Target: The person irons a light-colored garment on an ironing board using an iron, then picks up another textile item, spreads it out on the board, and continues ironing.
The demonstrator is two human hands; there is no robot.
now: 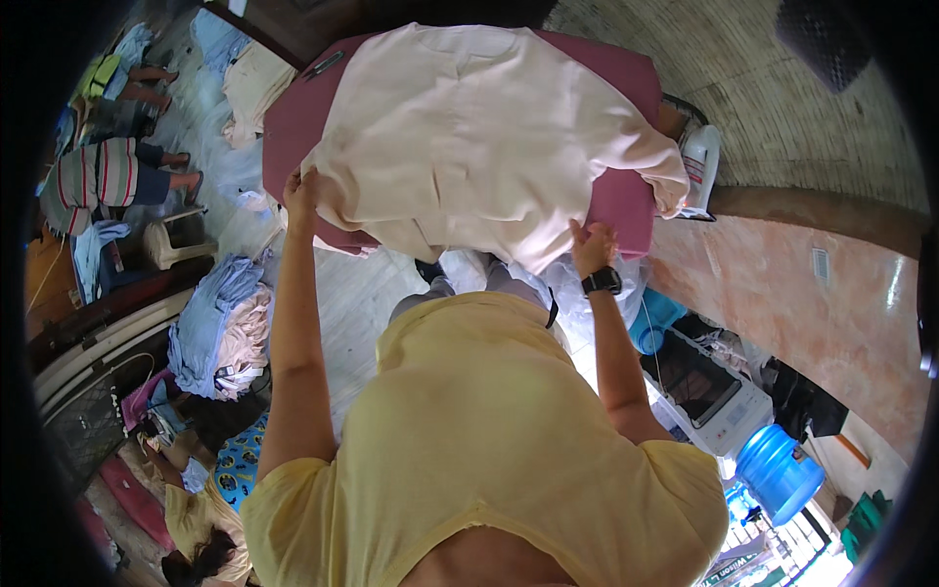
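Over the maroon worktop (626, 201), left grip (300, 196) pinches the cream collarless shirt (460, 127); right grip (593, 247) unclear; best tension cloth evenly.

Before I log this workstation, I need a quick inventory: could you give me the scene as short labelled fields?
Shirt: cream, spread over the maroon table, neckline at the far side
Left hand: at the shirt's left edge; exact grip unclear
Right hand: at the lower hem; exact grip unclear
Right wrist: dark watch
Right of table: white bottle
Left side: blue and pink clothes, piled
Lower right: blue water jug
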